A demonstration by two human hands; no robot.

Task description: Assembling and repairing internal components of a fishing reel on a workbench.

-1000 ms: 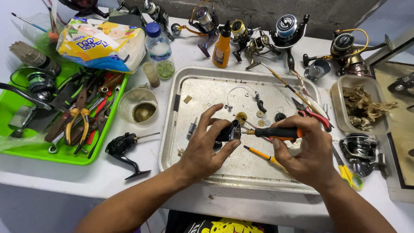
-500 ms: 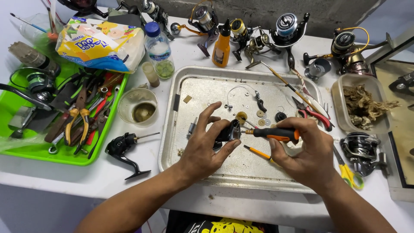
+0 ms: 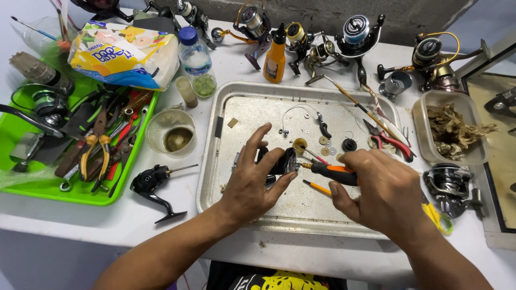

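Note:
My left hand (image 3: 254,180) grips a small black fishing-reel body (image 3: 279,160) over the dented metal tray (image 3: 215,161). My right hand (image 3: 384,190) holds a screwdriver with an orange and black handle (image 3: 329,171); its tip touches the reel body's right side. Small washers, a black knob (image 3: 350,144), a wire bail (image 3: 299,109) and other loose reel parts lie on the tray just beyond my hands. A second thin orange tool (image 3: 316,187) lies on the tray under the screwdriver.
A green tray (image 3: 48,185) of pliers and tools sits at left, with a black reel handle part (image 3: 153,185) and a plastic cup (image 3: 170,132) beside it. Several spinning reels, an orange bottle (image 3: 274,55), a water bottle (image 3: 194,59) line the back. Red pliers (image 3: 388,138), a tub of debris (image 3: 450,126) at right.
My hands have kept their hold on the reel body and screwdriver; the right hand has shifted very slightly, with the screwdriver still against the reel body.

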